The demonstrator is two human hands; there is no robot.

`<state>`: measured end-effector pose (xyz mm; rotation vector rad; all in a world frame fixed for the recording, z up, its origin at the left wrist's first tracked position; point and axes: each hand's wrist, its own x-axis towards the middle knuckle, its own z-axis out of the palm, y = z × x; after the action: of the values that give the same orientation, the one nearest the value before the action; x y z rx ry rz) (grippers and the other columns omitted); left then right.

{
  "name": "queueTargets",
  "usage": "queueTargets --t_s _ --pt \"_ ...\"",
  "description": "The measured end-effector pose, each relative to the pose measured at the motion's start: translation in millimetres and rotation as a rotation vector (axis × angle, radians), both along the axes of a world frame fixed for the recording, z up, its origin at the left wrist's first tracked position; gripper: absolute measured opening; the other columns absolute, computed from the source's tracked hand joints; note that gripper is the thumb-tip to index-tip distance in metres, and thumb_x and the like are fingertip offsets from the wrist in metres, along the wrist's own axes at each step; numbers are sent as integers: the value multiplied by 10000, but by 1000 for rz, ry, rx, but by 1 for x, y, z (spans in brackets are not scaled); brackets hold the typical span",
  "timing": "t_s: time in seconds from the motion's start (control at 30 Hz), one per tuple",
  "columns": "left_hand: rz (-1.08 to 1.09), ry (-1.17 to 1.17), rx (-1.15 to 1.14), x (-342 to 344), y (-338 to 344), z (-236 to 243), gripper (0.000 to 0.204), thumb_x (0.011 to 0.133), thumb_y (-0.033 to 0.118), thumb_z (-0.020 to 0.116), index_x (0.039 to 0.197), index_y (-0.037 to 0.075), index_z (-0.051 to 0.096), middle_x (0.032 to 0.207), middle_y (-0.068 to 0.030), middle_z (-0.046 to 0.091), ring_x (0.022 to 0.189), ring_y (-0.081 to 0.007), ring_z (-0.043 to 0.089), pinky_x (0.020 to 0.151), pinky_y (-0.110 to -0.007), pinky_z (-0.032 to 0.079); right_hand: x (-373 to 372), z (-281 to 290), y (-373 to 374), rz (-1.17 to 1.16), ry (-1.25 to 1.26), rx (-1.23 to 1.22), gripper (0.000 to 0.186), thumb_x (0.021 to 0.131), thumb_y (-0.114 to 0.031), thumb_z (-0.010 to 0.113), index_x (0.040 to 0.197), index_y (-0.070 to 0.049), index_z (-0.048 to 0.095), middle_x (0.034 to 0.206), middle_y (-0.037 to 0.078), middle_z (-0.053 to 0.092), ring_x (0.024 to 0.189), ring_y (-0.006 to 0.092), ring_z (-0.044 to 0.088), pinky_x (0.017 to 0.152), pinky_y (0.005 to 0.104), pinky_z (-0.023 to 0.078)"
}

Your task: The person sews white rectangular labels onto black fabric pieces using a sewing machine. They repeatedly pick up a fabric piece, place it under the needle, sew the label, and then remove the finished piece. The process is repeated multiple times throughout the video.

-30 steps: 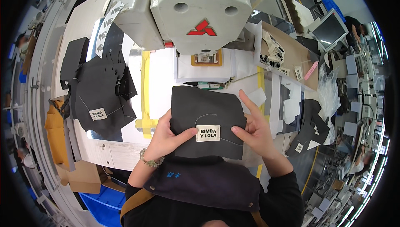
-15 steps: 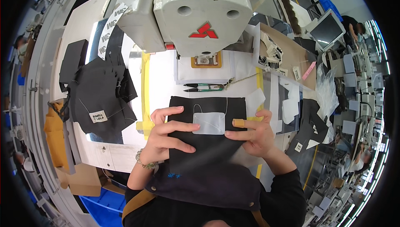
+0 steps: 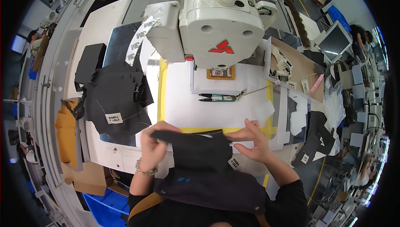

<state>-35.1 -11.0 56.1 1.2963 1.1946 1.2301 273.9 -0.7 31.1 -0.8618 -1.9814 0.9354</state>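
The left hand [image 3: 153,151] grips a black fabric panel [image 3: 202,152] at its 10 o'clock corner; the right hand [image 3: 255,144] is at its 2 o'clock edge, whether pinching I cannot tell. The panel lies at 6 o'clock from the sewing machine [image 3: 223,31].

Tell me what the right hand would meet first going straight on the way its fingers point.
Pointing leftward, the right hand would likely meet the black cloth first, at its right edge; whether they already touch is unclear.
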Motion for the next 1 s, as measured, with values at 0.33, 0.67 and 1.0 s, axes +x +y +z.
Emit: queueTargets --t_s 0.33,0.67,1.0 --pt "873 1168 20 -160 42 22 290 934 207 666 1148 12 652 831 -50 636 737 -138 566 705 -279 459 -4 -6 -9 -57 -45 -113 354 800 2 714 1126 -133 690 952 -30 728 748 73 651 760 279 368" --pt "484 1138 476 -74 69 2 392 793 49 741 1170 67 634 1014 -76 660 939 -253 608 827 -373 433 35 -2 27 -606 -589 240 268 790 -40 700 1049 -105 680 927 32 648 840 208 611 754 347 421" --pt "-272 840 509 51 84 -48 391 747 91 755 1122 67 646 1074 -64 613 1004 -262 557 860 -379 424 63 -10 63 -644 -607 60 273 778 -99 716 1044 -90 658 992 50 602 927 237 587 819 380 393"
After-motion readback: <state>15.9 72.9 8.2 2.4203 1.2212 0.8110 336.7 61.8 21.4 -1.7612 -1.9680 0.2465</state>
